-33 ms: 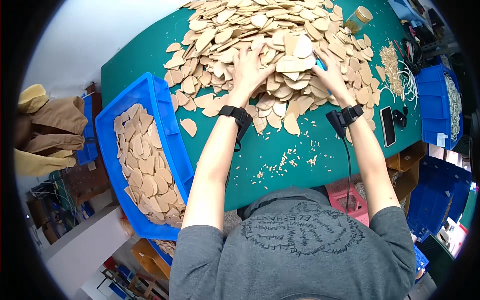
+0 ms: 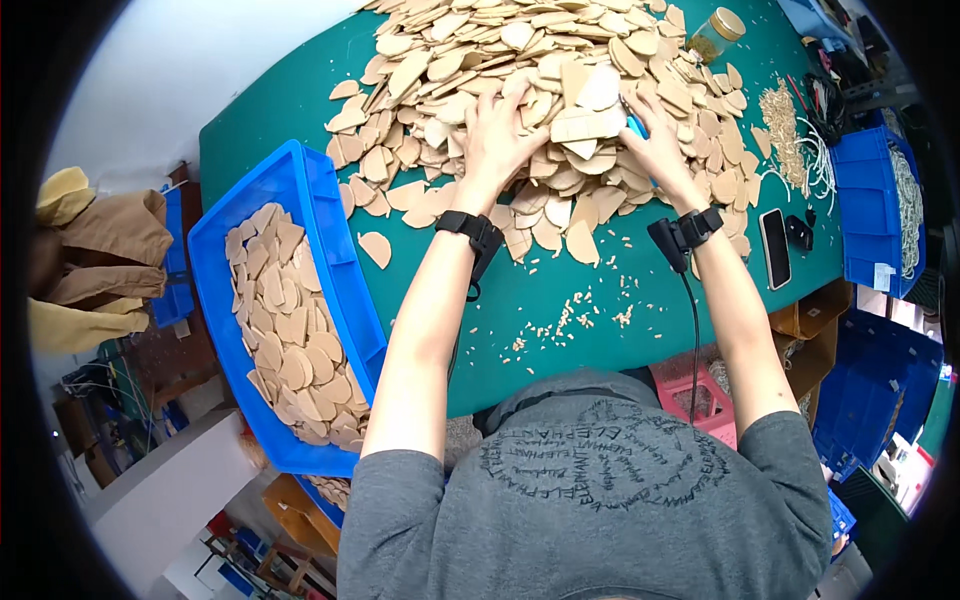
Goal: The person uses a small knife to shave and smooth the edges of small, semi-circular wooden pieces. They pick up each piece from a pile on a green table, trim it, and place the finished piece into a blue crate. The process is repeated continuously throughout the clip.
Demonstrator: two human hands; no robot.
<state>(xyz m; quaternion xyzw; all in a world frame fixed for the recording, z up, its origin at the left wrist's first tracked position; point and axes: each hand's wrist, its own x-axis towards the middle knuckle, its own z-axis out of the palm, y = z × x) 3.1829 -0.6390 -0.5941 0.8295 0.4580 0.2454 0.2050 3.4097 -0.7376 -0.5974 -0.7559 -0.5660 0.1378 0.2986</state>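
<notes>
Both grips rest in the pile of wooden pieces [image 2: 560,90] on the green surface [image 2: 600,310]. Left hand [image 2: 497,135] lies palm-down with fingers spread on the pieces, released. Right hand [image 2: 655,140] is partly buried among the pieces beside a blue object [image 2: 636,126]; whether its grip is clenched cannot be determined. Each wrist carries a black band. A blue bin [image 2: 335,260] holding more wooden pieces sits at the left of the surface, and a black phone [image 2: 775,248] lies at the right.
</notes>
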